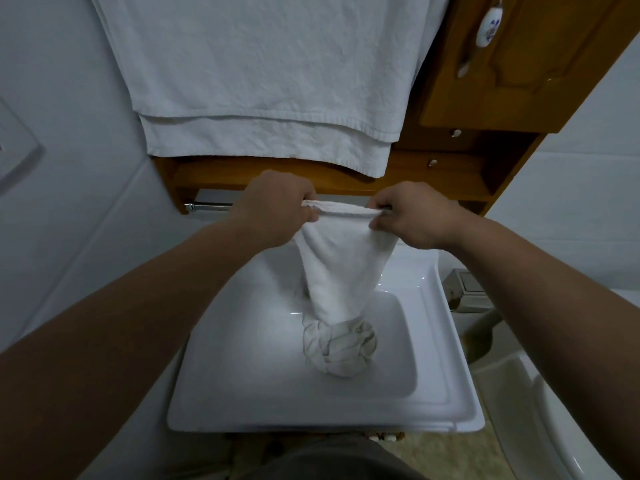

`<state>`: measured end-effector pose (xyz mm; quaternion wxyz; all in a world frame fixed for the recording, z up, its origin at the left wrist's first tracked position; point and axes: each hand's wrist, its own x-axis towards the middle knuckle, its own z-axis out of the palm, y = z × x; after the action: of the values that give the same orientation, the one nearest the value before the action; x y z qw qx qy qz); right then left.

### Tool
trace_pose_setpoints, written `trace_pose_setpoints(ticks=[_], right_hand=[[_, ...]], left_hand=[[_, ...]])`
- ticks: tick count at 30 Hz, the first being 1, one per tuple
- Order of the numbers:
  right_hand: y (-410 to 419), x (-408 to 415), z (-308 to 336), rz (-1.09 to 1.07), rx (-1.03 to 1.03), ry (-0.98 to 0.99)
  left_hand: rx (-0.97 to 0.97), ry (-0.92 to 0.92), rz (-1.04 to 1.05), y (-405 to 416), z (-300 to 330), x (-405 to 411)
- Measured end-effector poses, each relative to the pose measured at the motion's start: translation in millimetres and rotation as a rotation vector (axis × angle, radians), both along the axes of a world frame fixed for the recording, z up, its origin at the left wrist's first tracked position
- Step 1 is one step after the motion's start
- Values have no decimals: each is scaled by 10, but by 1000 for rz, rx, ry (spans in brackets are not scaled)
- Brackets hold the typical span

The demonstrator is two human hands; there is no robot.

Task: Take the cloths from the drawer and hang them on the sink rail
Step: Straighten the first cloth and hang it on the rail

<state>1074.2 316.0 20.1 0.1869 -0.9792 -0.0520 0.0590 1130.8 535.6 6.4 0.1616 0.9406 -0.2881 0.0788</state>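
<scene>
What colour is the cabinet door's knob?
White with a blue pattern, head view.

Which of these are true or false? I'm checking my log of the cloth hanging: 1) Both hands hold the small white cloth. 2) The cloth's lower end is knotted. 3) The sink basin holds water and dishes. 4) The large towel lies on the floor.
1) True: the left hand and the right hand each grip the top edge of the small white cloth.
2) True: the lower end is bunched into a knot.
3) False: the sink shows only the knot hanging into it.
4) False: the large white towel hangs above the metal rail.
</scene>
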Motion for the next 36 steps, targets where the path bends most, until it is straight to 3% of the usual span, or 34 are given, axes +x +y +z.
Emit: trace_pose_setpoints(ticks=[3, 6, 7, 11, 16, 20, 23, 25, 28, 29, 32, 33, 36], right_hand=[[36, 8, 28, -65, -61, -155], [93, 0, 155, -228, 108, -483], [95, -8, 175, -225, 137, -490], [12, -56, 4, -60, -171, -4], [-2, -31, 88, -290, 0, -412], [-62, -28, 176, -167, 11, -133], [-118, -51, 173, -77, -138, 87], [-88, -22, 226, -112, -63, -69], [-10, 54, 333, -218, -4, -548], [29, 65, 354, -181, -49, -516], [70, 45, 279, 53, -212, 8], [41, 26, 242, 62, -231, 101], [-68, 8, 184, -124, -85, -35]], left_hand=[[39, 21, 18, -58, -19, 5], [107, -48, -34, -158, -53, -88], [142, -78, -38, -183, -55, -100], [95, -66, -11, -160, -8, -62], [18, -174, -7, -199, 27, -63], [32, -5, -44, -172, -9, -86], [51, -57, -150, -177, 85, -151], [63, -193, -134, -180, 227, -51], [120, -351, -5, -121, 366, 134], [152, -352, -1, -138, 329, 112], [166, -275, -213, -272, 17, -189], [156, -247, -275, -291, -88, -280], [86, -74, -98, -230, -112, -182]])
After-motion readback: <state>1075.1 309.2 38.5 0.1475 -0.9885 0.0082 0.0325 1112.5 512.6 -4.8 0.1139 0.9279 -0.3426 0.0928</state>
